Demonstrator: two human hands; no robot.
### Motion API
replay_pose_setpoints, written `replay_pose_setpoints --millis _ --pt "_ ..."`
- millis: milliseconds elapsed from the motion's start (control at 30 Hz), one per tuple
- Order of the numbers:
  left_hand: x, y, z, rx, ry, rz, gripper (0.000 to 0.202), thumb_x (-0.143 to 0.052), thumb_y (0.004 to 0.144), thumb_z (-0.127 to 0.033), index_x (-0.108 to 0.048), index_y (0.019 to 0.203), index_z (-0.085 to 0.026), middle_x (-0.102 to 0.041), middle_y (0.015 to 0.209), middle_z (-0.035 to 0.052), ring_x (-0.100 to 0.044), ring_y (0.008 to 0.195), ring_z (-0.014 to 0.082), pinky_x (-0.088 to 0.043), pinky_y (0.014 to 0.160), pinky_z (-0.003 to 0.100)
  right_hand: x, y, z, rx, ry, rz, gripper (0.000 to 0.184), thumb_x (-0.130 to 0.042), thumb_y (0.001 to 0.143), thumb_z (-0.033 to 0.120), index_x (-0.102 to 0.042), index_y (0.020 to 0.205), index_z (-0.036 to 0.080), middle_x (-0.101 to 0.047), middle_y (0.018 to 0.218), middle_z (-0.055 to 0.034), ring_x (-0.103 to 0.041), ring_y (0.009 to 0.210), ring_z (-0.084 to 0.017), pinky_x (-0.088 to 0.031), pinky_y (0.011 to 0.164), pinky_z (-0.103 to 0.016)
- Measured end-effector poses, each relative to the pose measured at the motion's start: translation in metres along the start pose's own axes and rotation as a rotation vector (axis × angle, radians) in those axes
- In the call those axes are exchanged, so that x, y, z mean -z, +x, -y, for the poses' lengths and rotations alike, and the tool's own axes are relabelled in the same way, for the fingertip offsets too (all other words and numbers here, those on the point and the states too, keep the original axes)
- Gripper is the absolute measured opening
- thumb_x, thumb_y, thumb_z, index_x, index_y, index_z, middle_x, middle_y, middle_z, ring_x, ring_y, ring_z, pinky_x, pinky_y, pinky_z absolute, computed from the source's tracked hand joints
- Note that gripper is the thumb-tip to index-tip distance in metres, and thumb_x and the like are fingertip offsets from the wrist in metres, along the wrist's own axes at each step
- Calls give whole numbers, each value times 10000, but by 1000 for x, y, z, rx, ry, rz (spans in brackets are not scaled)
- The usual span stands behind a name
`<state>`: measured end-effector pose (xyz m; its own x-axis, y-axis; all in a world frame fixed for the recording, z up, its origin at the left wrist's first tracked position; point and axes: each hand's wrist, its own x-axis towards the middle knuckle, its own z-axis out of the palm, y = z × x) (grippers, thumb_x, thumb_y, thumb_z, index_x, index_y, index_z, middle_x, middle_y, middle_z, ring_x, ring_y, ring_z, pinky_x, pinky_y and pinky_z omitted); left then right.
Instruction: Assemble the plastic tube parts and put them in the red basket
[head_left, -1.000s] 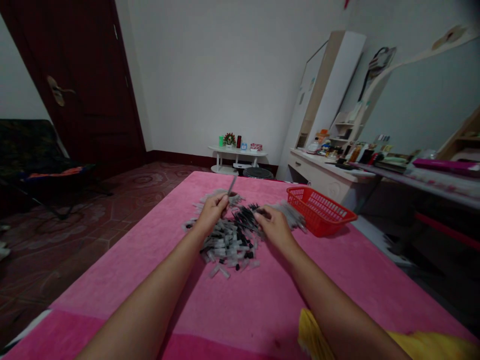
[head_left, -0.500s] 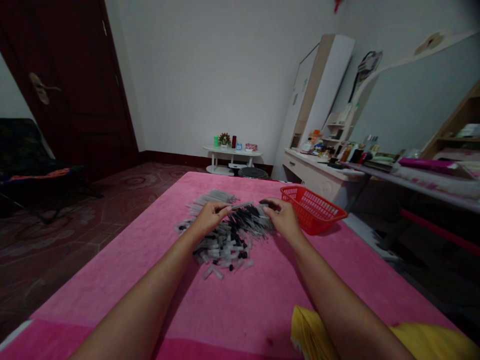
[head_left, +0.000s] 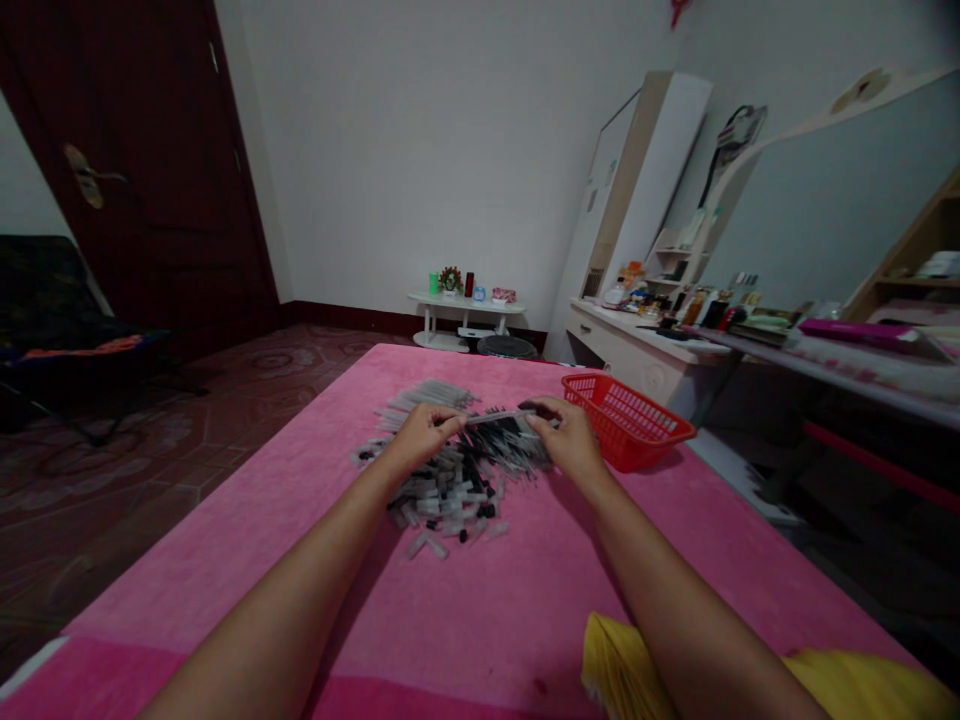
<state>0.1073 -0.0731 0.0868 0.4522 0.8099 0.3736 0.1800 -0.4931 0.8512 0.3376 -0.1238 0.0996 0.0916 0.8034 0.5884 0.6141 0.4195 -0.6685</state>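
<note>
Right now, you hold a slender translucent tube [head_left: 496,417] nearly level between your two hands, above the pink cover [head_left: 450,625]. Take that tube as the centre of the dial, with twelve straight away from you. At nine o'clock, your left hand [head_left: 426,437] has its thumb and fingers pinched on one end; at three, your right hand [head_left: 568,437] is pinched on the other, so the hands stand apart with the tube spanning the gap. Directly below the tube, between your hands, lies a heap of thin black-and-grey sticks [head_left: 514,450], tips fanned toward four and five o'clock. At seven, you have a loose pile of short translucent sleeves [head_left: 442,493] mixed with small black plugs [head_left: 486,510]. A bundle of pale tubes [head_left: 429,393] lies at ten, just beyond your left hand. Your red plastic basket [head_left: 646,452] sits at three o'clock, past your right hand; its contents are too hard to make out. At five, near your right forearm, lies a yellow cloth [head_left: 616,660].
</note>
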Motion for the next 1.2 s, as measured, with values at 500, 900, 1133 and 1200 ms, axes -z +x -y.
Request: replay_pose_setpoints --millis 500,900,1133,1200 --pt "-1 0 -7 23 36 90 455 -536 772 -548 -649 628 -132 -510 561 -10 -454 584 134 -342 583 236 -2 -4 12 122 -76 55 210 -548 782 215 -721 901 205 -709 922 -66 -625 874 -205 -461 803 -329" --pt "-9 1 -1 1 36 30 377 -573 758 -443 -680 595 -121 -543 528 -6 -483 558 138 -351 554 235 0 -6 22 173 -225 138 196 -546 807 194 -734 861 206 -703 833 -79 -615 787 -213 -445 742 -319" --pt "-14 -3 -3 -43 127 0 300 -549 779 -346 -701 647 -124 -605 580 3 -534 598 148 -360 567 233 2 -6 25 129 -273 188 225 -567 763 150 -752 886 184 -727 878 -94 -642 810 -230 -454 754 -324" --pt "-16 -4 -4 -57 177 -21 293 -550 778 -340 -709 651 -129 -623 587 10 -545 596 156 -371 565 237 3 -5 24 93 -287 199 227 -571 760 147 -751 896 172 -731 898 -100 -646 821 -235 -453 752 -324"
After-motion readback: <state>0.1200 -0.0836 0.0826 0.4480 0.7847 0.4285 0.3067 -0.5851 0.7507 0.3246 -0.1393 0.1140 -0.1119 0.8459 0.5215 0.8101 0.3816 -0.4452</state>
